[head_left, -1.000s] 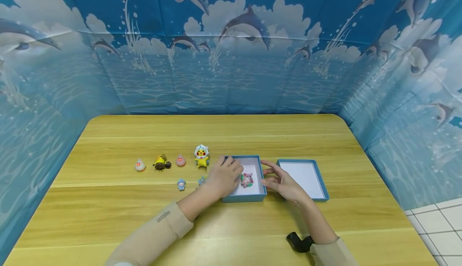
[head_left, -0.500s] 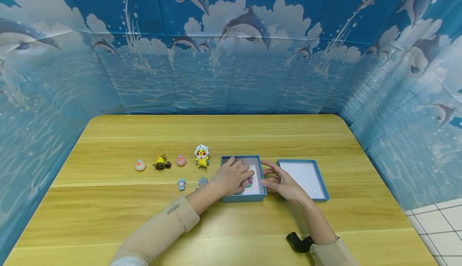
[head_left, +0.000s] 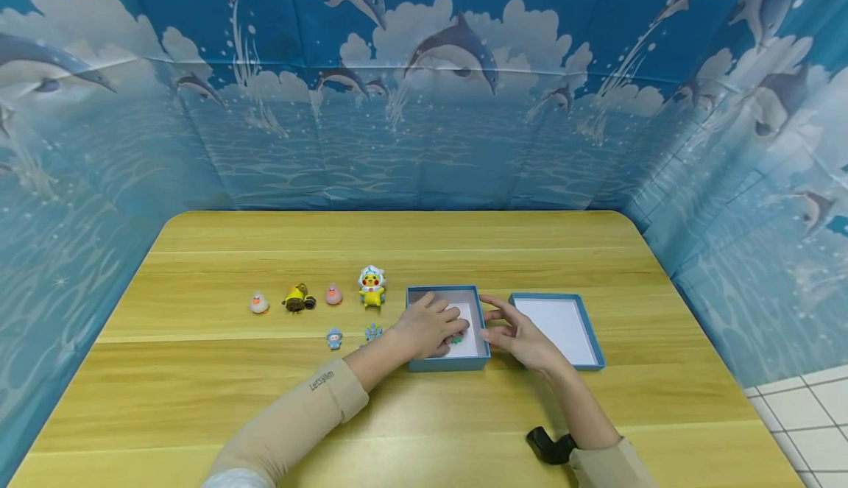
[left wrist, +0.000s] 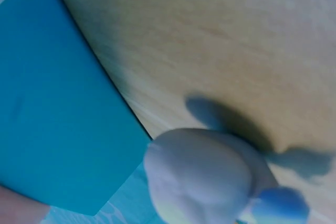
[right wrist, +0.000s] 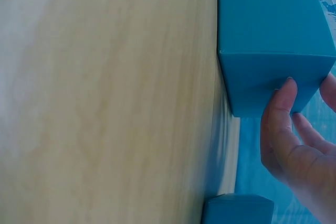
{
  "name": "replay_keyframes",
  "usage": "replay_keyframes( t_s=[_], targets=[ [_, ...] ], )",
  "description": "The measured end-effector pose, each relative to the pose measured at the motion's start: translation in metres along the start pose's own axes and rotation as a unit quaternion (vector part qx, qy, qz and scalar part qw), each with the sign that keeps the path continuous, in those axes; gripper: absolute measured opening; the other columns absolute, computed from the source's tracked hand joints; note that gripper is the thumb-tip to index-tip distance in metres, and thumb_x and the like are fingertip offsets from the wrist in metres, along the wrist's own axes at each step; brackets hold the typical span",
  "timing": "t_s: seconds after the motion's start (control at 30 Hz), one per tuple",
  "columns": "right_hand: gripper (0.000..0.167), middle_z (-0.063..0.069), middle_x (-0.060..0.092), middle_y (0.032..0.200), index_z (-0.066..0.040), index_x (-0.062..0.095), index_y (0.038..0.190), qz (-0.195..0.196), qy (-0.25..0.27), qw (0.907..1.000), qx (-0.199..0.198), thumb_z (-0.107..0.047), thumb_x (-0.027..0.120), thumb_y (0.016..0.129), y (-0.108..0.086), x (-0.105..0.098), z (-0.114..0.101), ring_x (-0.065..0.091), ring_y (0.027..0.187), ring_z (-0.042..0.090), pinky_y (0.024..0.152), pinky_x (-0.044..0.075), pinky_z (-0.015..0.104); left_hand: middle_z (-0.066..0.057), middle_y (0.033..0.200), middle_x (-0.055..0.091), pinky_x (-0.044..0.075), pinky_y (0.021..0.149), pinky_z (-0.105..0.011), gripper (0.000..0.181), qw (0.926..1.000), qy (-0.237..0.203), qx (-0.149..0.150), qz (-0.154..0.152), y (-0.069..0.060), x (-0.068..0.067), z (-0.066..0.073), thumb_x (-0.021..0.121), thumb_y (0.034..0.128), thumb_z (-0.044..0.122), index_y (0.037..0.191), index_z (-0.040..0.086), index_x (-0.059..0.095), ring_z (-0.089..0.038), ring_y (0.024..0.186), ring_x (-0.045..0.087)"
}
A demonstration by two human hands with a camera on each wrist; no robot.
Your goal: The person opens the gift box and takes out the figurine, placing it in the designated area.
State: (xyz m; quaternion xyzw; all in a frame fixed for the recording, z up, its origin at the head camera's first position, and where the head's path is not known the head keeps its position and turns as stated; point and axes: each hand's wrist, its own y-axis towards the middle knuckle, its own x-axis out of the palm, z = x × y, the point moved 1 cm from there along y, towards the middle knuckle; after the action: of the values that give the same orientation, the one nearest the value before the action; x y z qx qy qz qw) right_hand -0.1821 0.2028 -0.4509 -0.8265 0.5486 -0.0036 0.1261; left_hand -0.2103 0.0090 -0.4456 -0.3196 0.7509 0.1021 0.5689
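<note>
A light-blue open box [head_left: 442, 363] with a white inside stands at the middle of the table. My left hand [head_left: 430, 324] reaches into it, fingers bent over a pink-and-green figurine [head_left: 457, 339] on its floor. Most of that figurine is hidden under the hand; whether the fingers grip it does not show. My right hand [head_left: 520, 337] is at the box's right side, fingers loosely bent, the fingertips touching or very near the wall. In the right wrist view its fingertips [right wrist: 287, 90] show against the blue wall.
Left of the box are a yellow figurine in a white hood [head_left: 372, 287], small blue figurines [head_left: 334, 338], a pink one [head_left: 333, 294], a white duck [head_left: 258, 302] and a yellow-and-brown figurine [head_left: 298, 299]. The lid [head_left: 559, 330] lies at right, inside up. A black object [head_left: 550, 445] is by my right forearm.
My left hand has moved right inside the box, from beside the pink-and-green figurine to over it, covering most of it. The right hand has stayed at the box's side.
</note>
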Motion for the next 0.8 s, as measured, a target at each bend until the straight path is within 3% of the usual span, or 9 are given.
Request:
replay_keyframes(
  t_s=[0.37, 0.8],
  targets=[
    [0.064, 0.022, 0.036, 0.123, -0.010, 0.027, 0.143, 0.003, 0.002, 1.0000, 0.004, -0.012, 0.060, 0.088, -0.0006, 0.0003, 0.0000, 0.052, 0.102, 0.032, 0.079, 0.050, 0.031, 0.010, 0.130, 0.046, 0.027, 0.105, -0.037, 0.045, 0.9998, -0.010, 0.005, 0.019, 0.0027, 0.0023, 0.0005, 0.041, 0.0930, 0.047, 0.135, 0.030, 0.039, -0.013, 0.119, 0.041],
    [0.064, 0.021, 0.036, 0.121, -0.009, 0.027, 0.142, 0.004, -0.002, 1.0000, 0.007, -0.013, 0.060, 0.088, -0.0014, 0.0005, -0.0012, 0.052, 0.100, 0.028, 0.080, 0.050, 0.030, 0.005, 0.133, 0.044, 0.024, 0.107, -0.037, 0.042, 0.9986, -0.052, -0.006, -0.009, 0.0026, 0.0008, -0.0016, 0.042, 0.0940, 0.041, 0.133, 0.026, 0.037, -0.016, 0.126, 0.036]
  ],
)
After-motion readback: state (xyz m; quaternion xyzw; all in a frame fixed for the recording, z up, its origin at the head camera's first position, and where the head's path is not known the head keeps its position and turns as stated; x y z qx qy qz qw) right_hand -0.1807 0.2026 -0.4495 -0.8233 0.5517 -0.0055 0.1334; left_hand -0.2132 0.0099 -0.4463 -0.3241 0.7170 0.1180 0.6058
